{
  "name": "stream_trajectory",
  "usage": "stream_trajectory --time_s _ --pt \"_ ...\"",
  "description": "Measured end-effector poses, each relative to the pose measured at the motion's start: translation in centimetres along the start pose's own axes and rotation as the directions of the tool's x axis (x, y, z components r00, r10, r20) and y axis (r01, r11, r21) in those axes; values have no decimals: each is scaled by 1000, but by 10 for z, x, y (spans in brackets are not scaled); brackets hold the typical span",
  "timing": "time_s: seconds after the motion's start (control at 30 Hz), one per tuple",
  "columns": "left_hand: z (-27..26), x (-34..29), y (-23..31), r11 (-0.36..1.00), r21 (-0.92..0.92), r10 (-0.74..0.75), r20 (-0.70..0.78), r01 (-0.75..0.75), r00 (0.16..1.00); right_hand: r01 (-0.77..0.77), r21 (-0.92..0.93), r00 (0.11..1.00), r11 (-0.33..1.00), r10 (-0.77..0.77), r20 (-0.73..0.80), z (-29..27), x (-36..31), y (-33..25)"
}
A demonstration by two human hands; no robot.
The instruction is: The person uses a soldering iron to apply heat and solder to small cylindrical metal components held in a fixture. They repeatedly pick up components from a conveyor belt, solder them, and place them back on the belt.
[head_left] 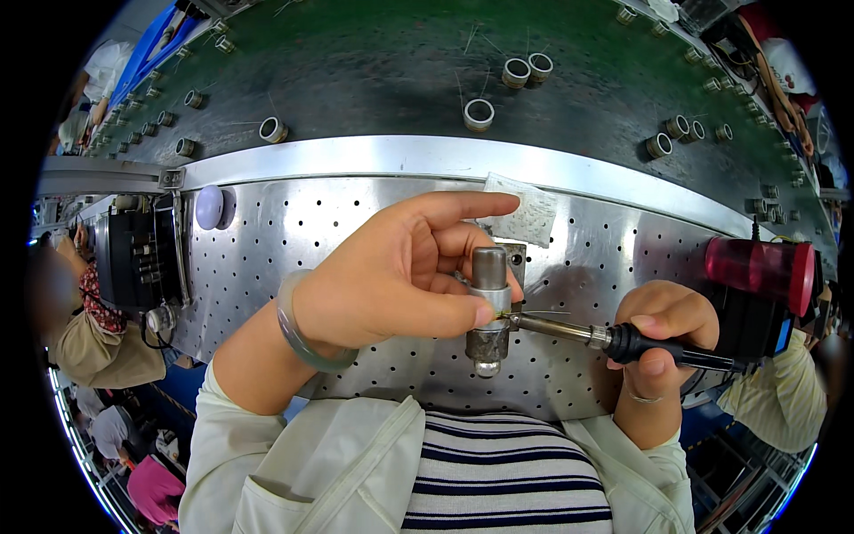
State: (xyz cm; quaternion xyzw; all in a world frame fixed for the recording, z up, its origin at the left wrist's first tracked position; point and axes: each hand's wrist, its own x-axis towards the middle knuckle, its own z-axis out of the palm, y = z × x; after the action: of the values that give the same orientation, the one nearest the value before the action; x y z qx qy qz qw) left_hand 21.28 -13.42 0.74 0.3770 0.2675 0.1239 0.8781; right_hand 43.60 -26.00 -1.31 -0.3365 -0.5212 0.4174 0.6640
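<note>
In the middle stands a metal post (pixel 489 264) with a rounded shiny end, carrying a silvery metal ring (pixel 500 295) about its waist. My left hand (pixel 374 276) is closed on the ring, thumb in front and several fingers curled behind, while the index finger stretches out above. From the right, my right hand (pixel 667 322) grips a soldering iron (pixel 569 330) by its black handle. The iron's tip meets the side of the ring just beside my left thumb. Thin wires show at that spot; the joint itself is too small to make out.
Beneath lies a perforated metal worktop (pixel 267 258) with a grey pad (pixel 525 212) and a lilac knob (pixel 210 207). A green conveyor belt (pixel 374 80) beyond carries several wired metal rings (pixel 479 114). A red cylinder (pixel 761 271) is at right, a black device (pixel 129 258) at left. Other people sit both sides.
</note>
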Motion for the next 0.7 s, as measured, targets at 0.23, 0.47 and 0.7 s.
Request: stream_trajectory --time_s 0.23,0.47,0.7 --pt "2 0 1 1000 -6 -8 -6 8 1000 -11 -24 1000 1000 11 17 1 2 1" --pt "-5 8 -1 999 -36 -5 82 8 997 -16 -20 995 1000 14 -102 -3 1 -1" --pt "-27 14 -4 993 -112 62 177 -42 982 -32 -23 974 999 26 -223 1 6 0"
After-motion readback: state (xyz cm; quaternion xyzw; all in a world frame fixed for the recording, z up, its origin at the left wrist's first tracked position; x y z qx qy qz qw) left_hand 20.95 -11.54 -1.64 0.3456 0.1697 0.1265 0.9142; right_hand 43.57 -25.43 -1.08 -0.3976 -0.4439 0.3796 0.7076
